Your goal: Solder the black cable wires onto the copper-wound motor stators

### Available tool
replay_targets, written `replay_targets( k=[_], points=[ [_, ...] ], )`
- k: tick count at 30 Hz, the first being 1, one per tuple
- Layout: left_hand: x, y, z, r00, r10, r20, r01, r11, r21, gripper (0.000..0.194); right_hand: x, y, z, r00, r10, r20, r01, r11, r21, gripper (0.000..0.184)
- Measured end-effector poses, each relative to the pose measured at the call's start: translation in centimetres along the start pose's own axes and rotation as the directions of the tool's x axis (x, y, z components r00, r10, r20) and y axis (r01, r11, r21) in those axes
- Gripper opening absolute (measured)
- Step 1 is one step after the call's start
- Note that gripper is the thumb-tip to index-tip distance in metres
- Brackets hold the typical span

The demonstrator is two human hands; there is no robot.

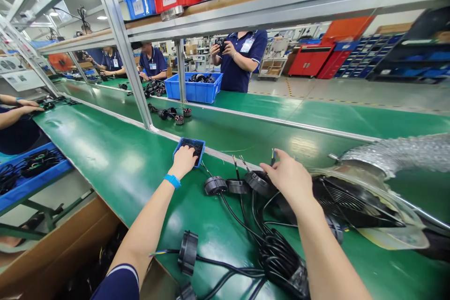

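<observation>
My left hand (183, 161) lies over a small blue tray (190, 150) of small black parts, its fingers inside the tray. A blue wristband (172, 181) circles that wrist. My right hand (288, 178) is spread beside the stripped ends of black cables (272, 158), and I cannot see a grip on them. Below it are round black cable connectors (237, 186) and a coil of black cable (281, 258). To its right lies a fan with a metal grille (355, 201), joined to a foil duct hose (397, 152).
My green workbench (116, 164) runs beside a parallel bench holding a blue crate (193, 88) and more connectors (168, 113). A cardboard box (56, 253) stands below left. Co-workers sit along the benches, one standing person (239, 58) holds a camera, and another person's arm (17, 115) reaches in at left.
</observation>
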State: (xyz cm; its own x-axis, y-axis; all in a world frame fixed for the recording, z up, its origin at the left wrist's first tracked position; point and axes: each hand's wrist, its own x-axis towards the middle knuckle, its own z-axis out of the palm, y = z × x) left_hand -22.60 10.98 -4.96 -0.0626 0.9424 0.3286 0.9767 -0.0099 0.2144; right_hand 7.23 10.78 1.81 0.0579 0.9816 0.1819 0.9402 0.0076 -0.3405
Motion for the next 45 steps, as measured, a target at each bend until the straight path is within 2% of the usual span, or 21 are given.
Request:
replay_targets(
  k=[3, 5, 6, 8, 10, 12, 13, 15, 18, 20, 22, 24, 26, 28, 32, 36, 38, 39, 41, 45],
  points=[
    [0.2, 0.0, 0.5, 1.000, 0.011, -0.001, -0.011, 1.000, -0.012, 0.018, -1.0, 0.0, 0.0, 0.998, 0.026, -0.048, -0.027, 0.999, -0.022, 0.077],
    [0.3, -0.1, 0.8, 1.000, 0.022, 0.010, -0.021, 1.000, -0.013, 0.017, -2.7, -0.8, -0.4, 0.982, -0.039, -0.187, 0.035, 0.999, -0.021, 0.082],
    [0.3, -0.2, 0.9, 0.999, 0.029, 0.018, -0.028, 0.999, -0.016, 0.017, -3.7, -1.4, -0.5, 0.955, -0.108, -0.276, 0.106, 0.994, -0.023, 0.081],
    [0.4, -0.5, 1.1, 0.999, 0.037, 0.036, -0.036, 0.999, -0.025, 0.017, -6.1, -2.9, -0.6, 0.859, -0.281, -0.428, 0.309, 0.951, -0.005, 0.069],
    [0.4, -0.7, 1.5, 0.998, 0.036, 0.043, -0.034, 0.999, -0.040, 0.016, -8.7, -4.5, -0.2, 0.770, -0.459, -0.444, 0.550, 0.830, 0.096, 0.051],
    [0.5, -1.0, 1.9, 0.999, 0.043, 0.028, -0.041, 0.997, -0.062, 0.013, -11.2, -6.1, 0.5, 0.673, -0.682, -0.286, 0.740, 0.615, 0.272, 0.042],
    [0.5, -1.1, 2.1, 0.999, 0.050, 0.014, -0.049, 0.996, -0.074, 0.012, -12.4, -6.9, 1.0, 0.603, -0.778, -0.176, 0.774, 0.515, 0.369, 0.041],
    [0.5, -1.2, 2.3, 0.998, 0.065, -0.014, -0.067, 0.993, -0.096, 0.011, -14.6, -8.6, 1.9, 0.472, -0.881, 0.017, 0.756, 0.415, 0.506, 0.044],
    [0.5, -1.1, 2.4, 0.997, 0.073, -0.041, -0.077, 0.991, -0.109, 0.014, -17.4, -11.2, 3.2, 0.355, -0.915, 0.194, 0.753, 0.403, 0.521, 0.039],
    [0.5, -1.0, 2.2, 0.997, 0.061, -0.053, -0.067, 0.992, -0.110, 0.017, -18.8, -12.5, 4.0, 0.283, -0.899, 0.333, 0.805, 0.412, 0.428, 0.024],
    [0.5, -0.9, 1.9, 0.997, 0.040, -0.068, -0.048, 0.992, -0.117, 0.019, -19.6, -13.3, 4.8, 0.221, -0.861, 0.458, 0.857, 0.395, 0.329, 0.013],
    [0.6, -0.9, 1.8, 0.996, 0.026, -0.089, -0.038, 0.990, -0.134, 0.020, -19.5, -13.5, 5.2, 0.180, -0.834, 0.521, 0.875, 0.378, 0.302, 0.016],
    [0.7, -0.9, 1.7, 0.993, 0.026, -0.113, -0.044, 0.987, -0.153, 0.020, -18.6, -13.2, 4.9, 0.197, -0.822, 0.534, 0.854, 0.411, 0.319, 0.021],
    [0.8, -0.9, 1.6, 0.990, 0.032, -0.135, -0.055, 0.983, -0.175, 0.021, -17.0, -12.7, 3.9, 0.282, -0.813, 0.510, 0.793, 0.496, 0.352, 0.023],
    [0.9, -1.2, 1.8, 0.984, 0.042, -0.176, -0.080, 0.973, -0.217, 0.023, -12.5, -11.7, 0.7, 0.538, -0.742, 0.400, 0.585, 0.671, 0.456, 0.029],
    [1.1, -1.4, 2.3, 0.973, 0.077, -0.215, -0.134, 0.955, -0.265, 0.025, -7.9, -10.0, -1.1, 0.824, -0.507, 0.254, 0.426, 0.849, 0.313, 0.028],
    [1.2, -1.5, 2.5, 0.971, 0.091, -0.220, -0.151, 0.950, -0.273, 0.026, -6.3, -8.9, -0.9, 0.902, -0.391, 0.182, 0.323, 0.891, 0.318, 0.026],
    [1.2, -1.6, 2.6, 0.971, 0.092, -0.220, -0.152, 0.950, -0.272, 0.026, -5.8, -8.3, -0.6, 0.917, -0.362, 0.171, 0.285, 0.890, 0.355, 0.026],
    [1.2, -1.6, 2.8, 0.972, 0.087, -0.218, -0.146, 0.951, -0.272, 0.026, -5.1, -7.4, 0.6, 0.908, -0.373, 0.191, 0.254, 0.852, 0.459, 0.027],
    [1.3, -1.6, 3.0, 0.968, 0.014, -0.249, -0.097, 0.940, -0.328, 0.018, -4.6, -6.4, 3.2, 0.805, -0.518, 0.289, 0.172, 0.670, 0.722, 0.023]
  ],
)
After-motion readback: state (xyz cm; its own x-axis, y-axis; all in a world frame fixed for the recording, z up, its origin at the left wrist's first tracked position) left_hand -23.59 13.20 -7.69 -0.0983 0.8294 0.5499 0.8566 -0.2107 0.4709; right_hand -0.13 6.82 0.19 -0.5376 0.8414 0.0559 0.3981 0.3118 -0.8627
